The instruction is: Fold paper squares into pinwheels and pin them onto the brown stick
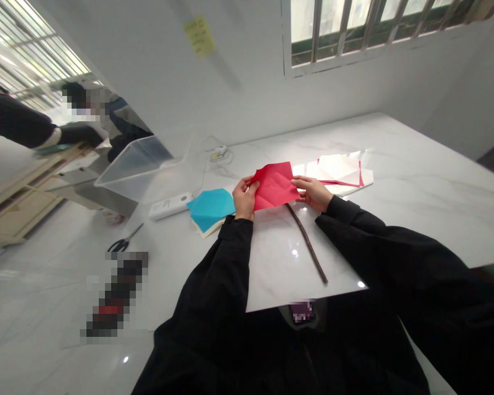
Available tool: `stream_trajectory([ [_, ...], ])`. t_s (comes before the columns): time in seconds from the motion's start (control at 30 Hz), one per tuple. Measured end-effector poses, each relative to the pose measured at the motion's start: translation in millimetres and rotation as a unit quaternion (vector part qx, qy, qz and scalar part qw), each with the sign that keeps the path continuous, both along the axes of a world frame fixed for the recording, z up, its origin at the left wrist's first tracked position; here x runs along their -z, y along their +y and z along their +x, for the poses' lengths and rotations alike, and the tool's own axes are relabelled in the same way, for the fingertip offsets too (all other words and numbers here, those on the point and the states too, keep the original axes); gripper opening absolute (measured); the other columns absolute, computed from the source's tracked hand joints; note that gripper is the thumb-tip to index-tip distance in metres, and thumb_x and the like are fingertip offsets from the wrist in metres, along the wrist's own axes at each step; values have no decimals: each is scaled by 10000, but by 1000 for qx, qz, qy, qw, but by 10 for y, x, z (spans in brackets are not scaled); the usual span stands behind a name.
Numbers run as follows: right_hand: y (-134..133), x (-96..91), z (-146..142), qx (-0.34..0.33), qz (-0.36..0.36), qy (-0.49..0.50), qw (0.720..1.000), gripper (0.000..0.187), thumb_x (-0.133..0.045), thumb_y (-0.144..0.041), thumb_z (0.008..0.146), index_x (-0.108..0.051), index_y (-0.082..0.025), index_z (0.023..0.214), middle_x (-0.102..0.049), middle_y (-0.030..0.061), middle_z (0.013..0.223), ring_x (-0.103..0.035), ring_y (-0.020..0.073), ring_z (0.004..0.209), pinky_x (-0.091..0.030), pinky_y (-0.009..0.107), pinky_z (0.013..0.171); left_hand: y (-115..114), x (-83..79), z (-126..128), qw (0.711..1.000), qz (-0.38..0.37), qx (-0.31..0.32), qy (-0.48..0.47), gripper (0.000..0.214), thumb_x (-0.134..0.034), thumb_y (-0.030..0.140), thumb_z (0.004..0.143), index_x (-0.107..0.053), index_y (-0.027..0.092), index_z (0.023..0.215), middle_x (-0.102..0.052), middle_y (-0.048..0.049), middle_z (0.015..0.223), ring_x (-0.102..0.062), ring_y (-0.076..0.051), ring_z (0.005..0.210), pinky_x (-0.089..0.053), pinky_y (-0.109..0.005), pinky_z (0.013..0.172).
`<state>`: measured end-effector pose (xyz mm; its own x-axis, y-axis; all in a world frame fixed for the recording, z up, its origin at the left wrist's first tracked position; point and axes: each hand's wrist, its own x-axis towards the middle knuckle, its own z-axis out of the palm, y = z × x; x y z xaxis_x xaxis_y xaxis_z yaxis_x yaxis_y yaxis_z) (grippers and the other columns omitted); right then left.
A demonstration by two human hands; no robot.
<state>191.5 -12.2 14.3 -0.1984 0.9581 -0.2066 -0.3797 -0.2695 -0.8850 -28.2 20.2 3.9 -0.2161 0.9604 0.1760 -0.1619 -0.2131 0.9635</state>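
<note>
Between my two hands is a creased sheet of red paper (275, 185), raised over the white table. My left hand (244, 198) grips its left edge, thumb on top. At the right edge, my right hand (314, 192) pinches the paper between thumb and fingers. Below the sheet a thin brown stick (308, 241) lies on the tabletop, its far end hidden by the paper. Blue paper (212, 209) rests on pale sheets just left of my left hand. Beyond my right hand lies a stack of white and red paper (340, 171).
A white power strip (170, 206) and black scissors (125, 240) lie to the left. Behind them stands a clear plastic bin (138, 164). A small cable (220, 153) sits by the wall. Other people (16, 118) are at the far left.
</note>
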Motion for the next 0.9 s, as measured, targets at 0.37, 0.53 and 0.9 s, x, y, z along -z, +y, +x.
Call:
stream_trajectory([
  [0.37,40,66,4,48,58,-10,997,144,-747,-185,761,-705,-192,898,-748,33,830,-690,169,714,-580,287,652,-132,-178,102,985,-55,148,-69,526,-678,673,805,-673,199,1032,-748,-82,1017,-725,-246,984,-571,-373,857],
  [0.53,-4,31,-8,20,65,-18,997,155,-741,-191,768,-720,-199,921,-769,36,857,-695,183,707,-580,305,646,-179,-261,123,979,-48,190,-58,551,-648,673,844,-705,168,1057,-763,-125,1030,-713,-302,1098,-570,-426,922],
  [0.9,-7,2,-16,33,43,-6,999,132,-721,-328,879,-724,-201,916,-774,43,881,-691,180,724,-570,290,654,-289,-193,147,955,-84,284,-7,518,-875,476,706,-705,152,1071,-776,-98,997,-742,-259,928,-584,-359,831],
])
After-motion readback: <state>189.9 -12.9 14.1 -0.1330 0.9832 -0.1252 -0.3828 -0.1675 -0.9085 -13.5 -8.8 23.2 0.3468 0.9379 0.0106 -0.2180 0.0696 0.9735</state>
